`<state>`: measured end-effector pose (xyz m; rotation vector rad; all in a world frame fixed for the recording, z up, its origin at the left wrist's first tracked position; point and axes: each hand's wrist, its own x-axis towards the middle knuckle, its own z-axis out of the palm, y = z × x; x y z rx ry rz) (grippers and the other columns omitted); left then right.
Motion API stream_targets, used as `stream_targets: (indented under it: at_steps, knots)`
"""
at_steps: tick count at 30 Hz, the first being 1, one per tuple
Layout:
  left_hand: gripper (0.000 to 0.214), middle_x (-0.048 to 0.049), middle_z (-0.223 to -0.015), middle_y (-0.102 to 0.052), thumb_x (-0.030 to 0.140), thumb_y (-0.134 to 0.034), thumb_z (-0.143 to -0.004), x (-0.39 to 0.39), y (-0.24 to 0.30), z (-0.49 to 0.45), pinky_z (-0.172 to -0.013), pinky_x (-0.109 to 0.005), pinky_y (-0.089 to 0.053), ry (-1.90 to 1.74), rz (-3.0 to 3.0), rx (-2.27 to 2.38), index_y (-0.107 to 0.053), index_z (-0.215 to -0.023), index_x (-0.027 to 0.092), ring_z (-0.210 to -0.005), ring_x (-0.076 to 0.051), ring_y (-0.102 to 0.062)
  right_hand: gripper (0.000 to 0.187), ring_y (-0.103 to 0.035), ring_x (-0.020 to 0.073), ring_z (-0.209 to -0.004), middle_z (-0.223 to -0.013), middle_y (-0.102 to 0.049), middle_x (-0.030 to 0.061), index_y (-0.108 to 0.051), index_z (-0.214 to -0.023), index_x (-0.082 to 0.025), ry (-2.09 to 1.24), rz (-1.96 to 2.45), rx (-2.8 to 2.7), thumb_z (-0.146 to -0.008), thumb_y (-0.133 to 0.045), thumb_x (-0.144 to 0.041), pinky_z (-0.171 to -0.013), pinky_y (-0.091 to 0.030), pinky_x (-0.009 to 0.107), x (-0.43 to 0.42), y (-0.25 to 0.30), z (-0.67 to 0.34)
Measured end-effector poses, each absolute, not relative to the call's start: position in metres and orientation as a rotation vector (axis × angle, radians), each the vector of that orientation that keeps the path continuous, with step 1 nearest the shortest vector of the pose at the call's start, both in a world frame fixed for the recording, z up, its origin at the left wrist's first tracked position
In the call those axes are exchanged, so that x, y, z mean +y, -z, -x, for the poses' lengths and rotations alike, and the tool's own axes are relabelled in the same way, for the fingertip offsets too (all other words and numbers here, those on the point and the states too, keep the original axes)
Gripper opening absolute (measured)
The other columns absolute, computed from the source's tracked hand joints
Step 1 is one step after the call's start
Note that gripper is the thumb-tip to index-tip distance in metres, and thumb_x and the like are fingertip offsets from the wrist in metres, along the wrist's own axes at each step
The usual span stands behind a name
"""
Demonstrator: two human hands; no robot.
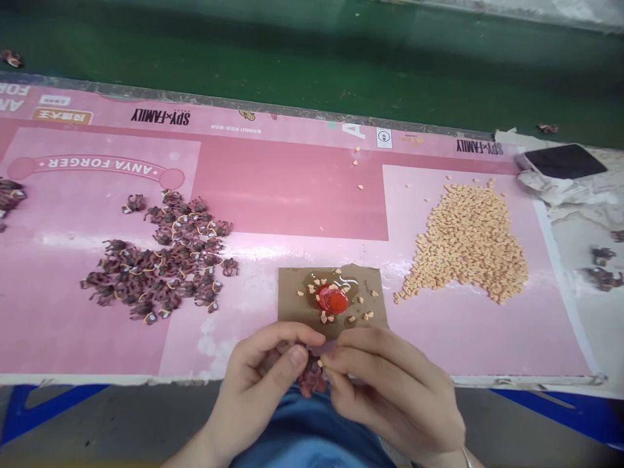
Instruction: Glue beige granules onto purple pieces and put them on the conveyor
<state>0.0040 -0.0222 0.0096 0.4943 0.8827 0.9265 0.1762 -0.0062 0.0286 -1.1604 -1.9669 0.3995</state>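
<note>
Both hands meet just in front of the table's near edge. My left hand (260, 374) is closed around a small dark maroon figure part (311, 378). My right hand (390, 383) pinches a tiny beige piece (320, 362) against that part. Just beyond the fingers lies a brown cardboard square (292, 296) with a red cap (332, 300) in a shiny puddle of glue and a few beige pieces scattered on it.
A heap of dark maroon parts (166, 260) lies to the left on the pink printed sheet (292, 188). A large pile of beige pieces (468, 237) lies to the right. A dark phone (563, 160) rests on crumpled paper at far right. A green surface runs behind.
</note>
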Motion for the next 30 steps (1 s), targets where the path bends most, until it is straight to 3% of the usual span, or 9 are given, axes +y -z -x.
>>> stream_targets:
  at_steps: [5, 11, 16, 20, 24, 27, 30]
  knots:
    - [0.006, 0.0049, -0.069, -0.078, 0.037, -0.081, -0.089, -0.020, -0.012, -0.009, -0.062, -0.005, -0.056, -1.055, -0.641, 1.071, -0.085, -0.089, 0.033, -0.059, -0.006, -0.071, 0.017, -0.075, 0.0093, -0.073, -0.082, -0.080, 0.0005, -0.070, -0.101, -0.017, -0.138, 1.204, -2.161, -0.102, -0.054, -0.011, -0.077, -0.062, 0.017, -0.018, -0.031, -0.177]
    - [0.002, 0.0065, -0.074, -0.081, 0.031, -0.082, -0.088, -0.018, -0.011, -0.017, -0.059, -0.006, -0.058, -1.194, -0.871, 1.246, -0.083, -0.088, 0.032, -0.060, -0.008, -0.075, 0.021, -0.076, 0.0121, -0.072, -0.087, -0.081, 0.0041, -0.073, -0.105, -0.010, 0.106, 1.254, -2.239, -0.103, -0.052, -0.011, -0.068, -0.059, 0.022, -0.025, -0.029, -0.169]
    - [0.010, 0.0020, -0.083, -0.083, 0.026, -0.074, -0.094, -0.018, -0.004, -0.010, -0.068, -0.013, -0.063, -1.131, -1.062, 1.241, -0.082, -0.095, 0.031, -0.071, -0.014, -0.079, 0.022, -0.076, 0.0122, -0.086, -0.095, -0.079, 0.0065, -0.073, -0.108, -0.012, -0.226, 1.149, -2.093, -0.102, -0.052, -0.010, -0.083, -0.061, 0.019, -0.014, -0.019, -0.184]
    - [0.012, -0.0018, -0.090, -0.084, 0.026, -0.071, -0.095, 0.001, -0.011, 0.009, -0.071, -0.018, -0.064, -0.995, -1.370, 1.272, -0.081, -0.101, 0.030, -0.078, -0.017, -0.081, 0.041, -0.073, 0.0124, -0.079, -0.105, -0.075, 0.0064, -0.065, -0.137, -0.021, -0.423, 1.297, -1.701, -0.100, -0.051, -0.009, -0.072, -0.062, 0.024, -0.014, -0.006, -0.206]
    - [0.013, -0.0050, -0.094, -0.084, 0.034, -0.071, -0.092, 0.074, -0.026, 0.027, -0.067, -0.026, -0.064, -0.883, -1.696, 1.452, -0.076, -0.098, 0.024, -0.083, -0.023, -0.081, 0.048, -0.065, 0.0126, -0.066, -0.094, -0.073, 0.0035, -0.066, -0.139, -0.030, -0.324, 1.341, -1.395, -0.099, -0.052, -0.008, -0.057, -0.054, 0.027, -0.018, 0.009, -0.226]
    - [0.013, -0.0063, -0.104, -0.082, 0.026, -0.069, -0.093, 0.166, -0.029, 0.028, -0.089, -0.032, -0.062, -0.777, -1.790, 1.694, -0.073, -0.103, 0.019, -0.100, -0.024, -0.078, 0.045, -0.065, 0.0141, -0.066, -0.090, -0.071, 0.0037, -0.069, -0.135, -0.030, -0.269, 1.357, -1.353, -0.098, -0.056, -0.009, -0.053, -0.050, 0.027, -0.022, 0.017, -0.242]
    - [0.013, -0.0078, -0.103, -0.080, 0.020, -0.065, -0.097, 0.260, -0.023, 0.024, -0.098, -0.037, -0.057, -0.787, -1.792, 1.842, -0.071, -0.106, 0.013, -0.100, -0.023, -0.075, 0.042, -0.067, 0.0168, -0.068, -0.088, -0.071, 0.0046, -0.070, -0.135, -0.028, -0.252, 1.414, -1.434, -0.098, -0.057, -0.012, -0.054, -0.053, 0.029, -0.029, 0.021, -0.265]
